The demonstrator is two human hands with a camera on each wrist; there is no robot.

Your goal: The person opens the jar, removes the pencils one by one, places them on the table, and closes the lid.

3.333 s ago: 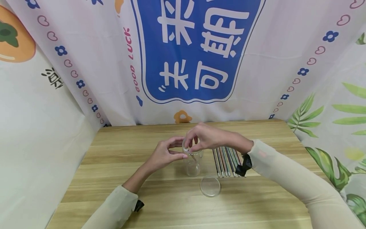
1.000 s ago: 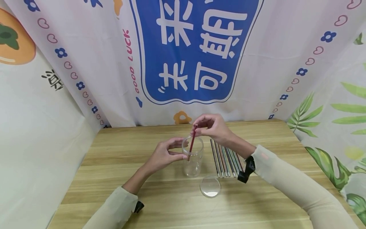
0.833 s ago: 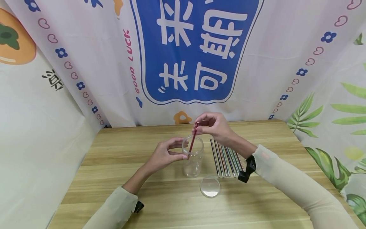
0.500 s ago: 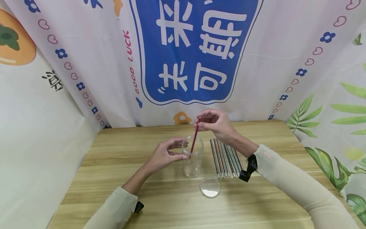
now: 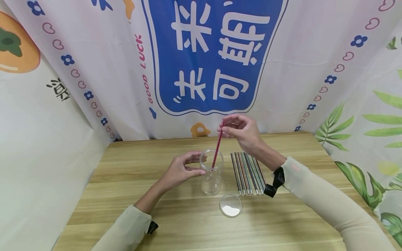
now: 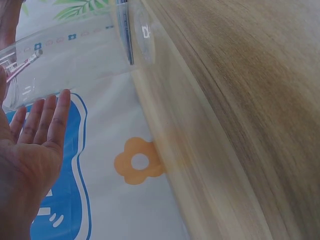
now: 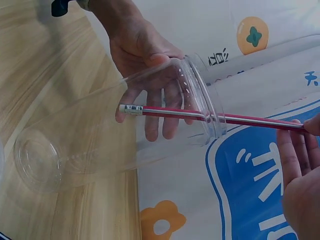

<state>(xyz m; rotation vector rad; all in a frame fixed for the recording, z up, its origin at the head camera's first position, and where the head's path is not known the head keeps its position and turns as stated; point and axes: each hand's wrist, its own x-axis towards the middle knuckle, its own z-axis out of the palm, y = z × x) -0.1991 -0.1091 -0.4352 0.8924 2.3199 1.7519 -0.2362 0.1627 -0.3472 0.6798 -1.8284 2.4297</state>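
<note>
A clear plastic jar [image 5: 211,186] stands upright on the wooden table. My left hand [image 5: 181,170] holds it near the rim, thumb in front and fingers behind. With its thumb and fingertips my right hand [image 5: 246,131] pinches a red pencil [image 5: 218,144] near its upper end, above the rim. The pencil tilts, its lower part inside the jar. In the right wrist view its eraser end [image 7: 131,109] hangs inside the jar, well off the bottom. Nothing else shows in the jar. In the left wrist view the left fingers [image 6: 59,122] lie rather straight alongside the jar.
Several pencils [image 5: 248,174] lie side by side to the right of the jar, eraser ends toward me. A round clear lid [image 5: 230,205] lies flat in front of the jar. A printed curtain [image 5: 282,87] hangs behind the table's back edge.
My right hand, earlier down at the jar's mouth, has risen and moved right. The red pencil has come up with it, partly out of the jar. The left hand and jar stay put.
</note>
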